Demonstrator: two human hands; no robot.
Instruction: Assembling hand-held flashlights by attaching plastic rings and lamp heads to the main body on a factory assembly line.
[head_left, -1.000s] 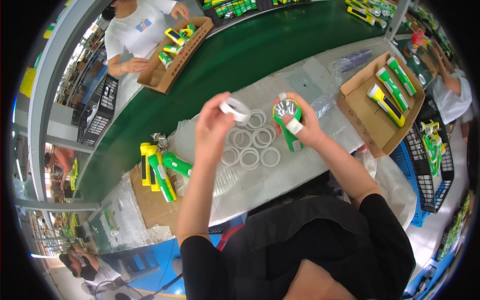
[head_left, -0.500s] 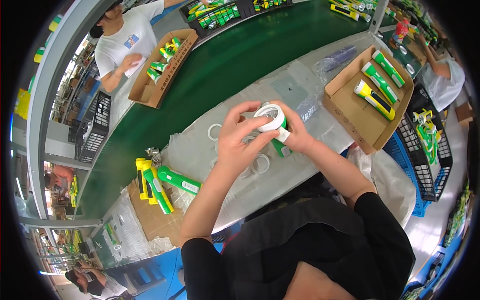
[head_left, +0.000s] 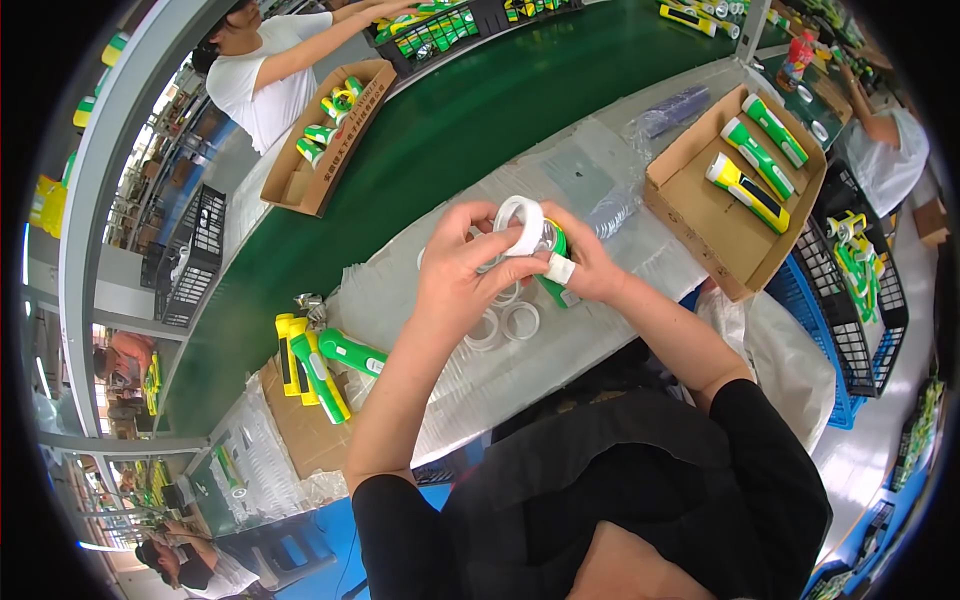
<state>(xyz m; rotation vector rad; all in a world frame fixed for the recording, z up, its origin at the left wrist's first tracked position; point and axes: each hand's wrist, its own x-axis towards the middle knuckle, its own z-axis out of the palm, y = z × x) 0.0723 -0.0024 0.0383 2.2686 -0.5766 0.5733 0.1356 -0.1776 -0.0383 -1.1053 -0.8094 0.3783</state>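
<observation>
My left hand (head_left: 457,268) pinches a white plastic ring (head_left: 533,232) between thumb and fingers. Wrapped in my right hand (head_left: 592,262) is a green flashlight (head_left: 558,291), its head end beside the ring; fingers hide much of its body. A white wrap (head_left: 561,268) covers part of my right thumb. The ring is tilted and sits apart from the flashlight head, where some yellow shows. Several loose white rings (head_left: 520,321) lie on the plastic-covered bench below my hands.
Green and yellow flashlights (head_left: 318,380) lie on cardboard at the left. A cardboard tray (head_left: 700,228) with three flashlights stands at the right. Across the green conveyor (head_left: 420,190), a co-worker (head_left: 265,75) reaches into a black crate beside another cardboard box (head_left: 325,180).
My left hand has drawn the ring up and left, off the flashlight head, and tilted it. The co-worker across the conveyor has stretched both arms toward the black crate.
</observation>
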